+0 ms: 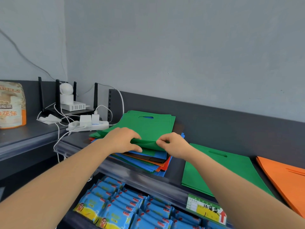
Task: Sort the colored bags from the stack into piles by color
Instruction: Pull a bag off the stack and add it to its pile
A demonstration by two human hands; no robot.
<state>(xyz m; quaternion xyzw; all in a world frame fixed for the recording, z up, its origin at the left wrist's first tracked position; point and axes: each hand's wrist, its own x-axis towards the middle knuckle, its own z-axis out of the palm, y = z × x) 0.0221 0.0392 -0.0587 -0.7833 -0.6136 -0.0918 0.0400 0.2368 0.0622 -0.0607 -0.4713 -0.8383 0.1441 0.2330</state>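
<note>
i see both of my bare hands meeting at the near edge of the mixed stack (pixel 148 160) on the dark shelf (pixel 176 171). my left hand (pixel 121 140) lies on the stack with its grip pressed together on the near edge of the top green bag (pixel 146 125), thumb below and fingers curled over the fold. my right hand (pixel 173 145) is just beside it, its grip pinching the same green edge between thumb and fingertips, so the fabric bunches up into a small ridge between the two hands. the far part of that green bag lies flat, its cut-out handle pointing toward the wall, with blue showing through the slot. under it the stack shows blue, orange, red and a dark layer fanned out at the near corner, overhanging the shelf lip a little. to the right of the stack, apart from it, lies a green pile (pixel 219 172) flat on the shelf, and further right, near it, an orange pile (pixel 283 177) runs out of the frame. behind the stack on the left sit a white power strip (pixel 89 126) with chargers plugged in, a black router (pixel 69 111) with upright antennas and a small white camera (pixel 66 92). a snack bag (pixel 12 105) stands at the far left. below the shelf edge are rows of blue packets (pixel 128 205), and a green price label (pixel 206 208) is clipped to the shelf front.
</note>
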